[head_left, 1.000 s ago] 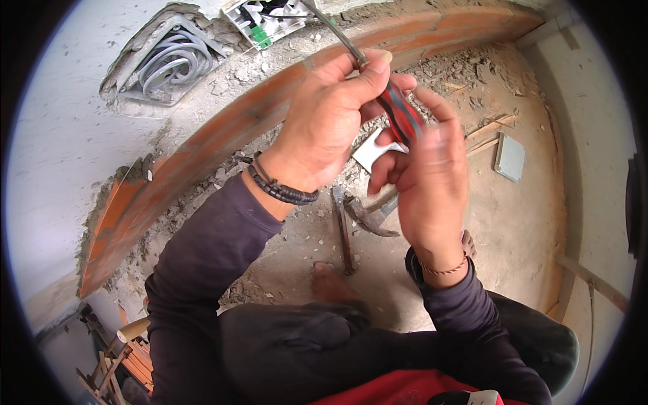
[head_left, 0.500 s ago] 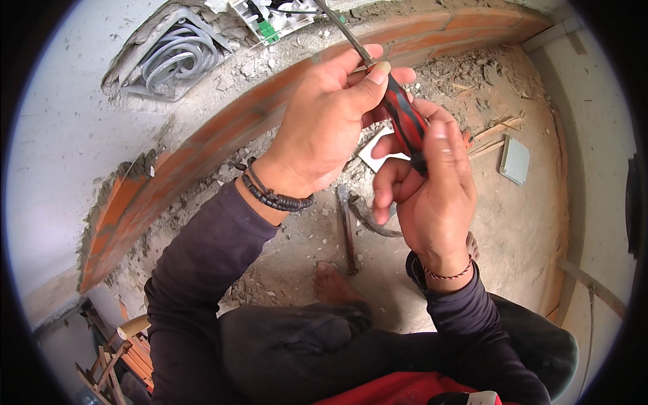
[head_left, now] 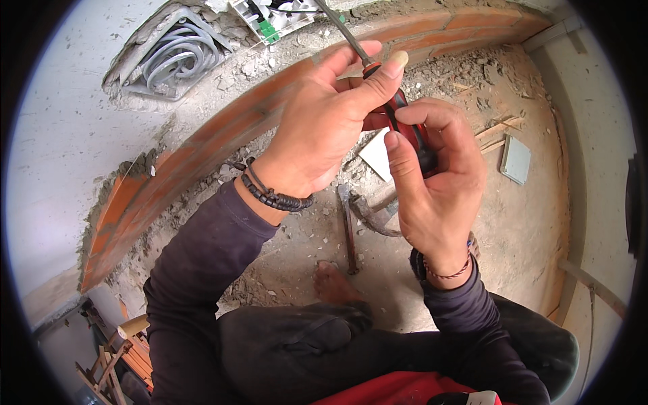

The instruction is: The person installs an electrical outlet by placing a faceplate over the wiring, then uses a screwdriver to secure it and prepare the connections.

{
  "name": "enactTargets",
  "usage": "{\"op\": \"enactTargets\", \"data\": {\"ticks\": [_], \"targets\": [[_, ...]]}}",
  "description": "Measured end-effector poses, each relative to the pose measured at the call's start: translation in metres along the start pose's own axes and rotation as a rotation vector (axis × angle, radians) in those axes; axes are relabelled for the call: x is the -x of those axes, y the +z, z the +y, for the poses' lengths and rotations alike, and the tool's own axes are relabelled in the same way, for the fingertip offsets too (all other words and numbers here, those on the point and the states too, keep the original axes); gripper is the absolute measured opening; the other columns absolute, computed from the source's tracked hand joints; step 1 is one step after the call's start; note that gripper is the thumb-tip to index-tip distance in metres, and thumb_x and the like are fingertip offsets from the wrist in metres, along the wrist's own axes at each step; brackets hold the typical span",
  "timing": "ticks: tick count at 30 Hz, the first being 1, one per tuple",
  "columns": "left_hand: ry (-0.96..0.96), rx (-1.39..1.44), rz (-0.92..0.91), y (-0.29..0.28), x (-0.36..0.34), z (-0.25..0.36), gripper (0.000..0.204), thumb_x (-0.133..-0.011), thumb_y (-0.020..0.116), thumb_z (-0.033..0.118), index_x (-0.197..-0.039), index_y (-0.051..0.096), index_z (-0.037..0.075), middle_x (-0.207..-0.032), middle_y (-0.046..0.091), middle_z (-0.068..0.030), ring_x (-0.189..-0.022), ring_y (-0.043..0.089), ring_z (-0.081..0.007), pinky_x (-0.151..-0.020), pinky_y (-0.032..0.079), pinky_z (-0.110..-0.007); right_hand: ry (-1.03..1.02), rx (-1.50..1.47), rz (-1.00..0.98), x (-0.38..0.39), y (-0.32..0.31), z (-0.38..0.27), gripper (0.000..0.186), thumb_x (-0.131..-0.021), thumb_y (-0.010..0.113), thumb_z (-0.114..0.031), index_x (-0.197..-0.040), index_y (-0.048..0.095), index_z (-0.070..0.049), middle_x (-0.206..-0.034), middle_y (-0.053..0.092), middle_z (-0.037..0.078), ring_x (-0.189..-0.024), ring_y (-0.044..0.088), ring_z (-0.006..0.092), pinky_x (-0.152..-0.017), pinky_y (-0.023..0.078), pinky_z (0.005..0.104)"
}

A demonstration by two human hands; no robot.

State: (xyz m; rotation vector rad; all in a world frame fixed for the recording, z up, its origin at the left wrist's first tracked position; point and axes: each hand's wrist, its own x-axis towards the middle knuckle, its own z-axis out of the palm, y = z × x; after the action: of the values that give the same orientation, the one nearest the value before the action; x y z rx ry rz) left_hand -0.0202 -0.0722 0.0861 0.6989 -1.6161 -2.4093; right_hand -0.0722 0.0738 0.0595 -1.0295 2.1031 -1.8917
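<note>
Wall (head_left: 67, 101) looked chipped out already down to the brick strip (head_left: 229, 125), rubble lying along it; recessed box (head_left: 150, 93) was in, uncovered, coiled grey cable (head_left: 177, 57) inside; left grip (head_left: 327, 111) pinched the screwdriver (head_left: 398, 101) near the shank-handle join, right grip (head_left: 442, 175) wrapped around the butt, tool held up before the brick, tip out of view; white frame (head_left: 297, 20) sat open, green piece (head_left: 268, 31) exposed, couldn't tell if fixed, covering-up looked not yet done
</note>
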Motion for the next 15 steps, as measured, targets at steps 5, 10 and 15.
{"op": "enactTargets", "data": {"ticks": [5, 10, 15], "targets": [[0.063, 0.099, -0.042, 0.0, -0.001, -0.002, 0.05, -0.104, 0.063, 0.021, -0.145, 0.046, -0.002, -0.119, 0.065, -0.0108, -0.103, 0.065, -0.0182, -0.094, 0.054, -0.034, 0.34, -0.323, 0.04, 0.004, 0.0, -0.019, 0.027, -0.094, 0.071, -0.002, -0.118, 0.059, 0.001, -0.104, 0.065, 0.005, -0.089, 0.06, 0.0082, -0.076, 0.048, 0.0217], [0.051, 0.152, -0.009, -0.008, -0.006, -0.009, 0.042, -0.105, 0.059, 0.028, -0.133, 0.053, -0.002, -0.116, 0.065, -0.011, -0.105, 0.063, -0.0198, -0.095, 0.052, -0.036, 0.3, -0.282, 0.078, 0.004, 0.005, -0.006, 0.026, -0.096, 0.069, -0.004, -0.119, 0.058, 0.001, -0.103, 0.065, 0.005, -0.089, 0.059, 0.007, -0.076, 0.048, 0.0213], [0.128, 0.416, 0.268, -0.006, -0.023, -0.012, 0.035, -0.102, 0.057, 0.03, -0.12, 0.057, -0.001, -0.114, 0.063, -0.014, -0.105, 0.06, -0.0241, -0.096, 0.049, -0.04, 0.292, -0.301, 0.12, 0.007, 0.001, -0.011, 0.025, -0.096, 0.068, -0.004, -0.118, 0.058, 0.001, -0.102, 0.065, 0.005, -0.089, 0.058, 0.0069, -0.076, 0.047, 0.0208]]}}
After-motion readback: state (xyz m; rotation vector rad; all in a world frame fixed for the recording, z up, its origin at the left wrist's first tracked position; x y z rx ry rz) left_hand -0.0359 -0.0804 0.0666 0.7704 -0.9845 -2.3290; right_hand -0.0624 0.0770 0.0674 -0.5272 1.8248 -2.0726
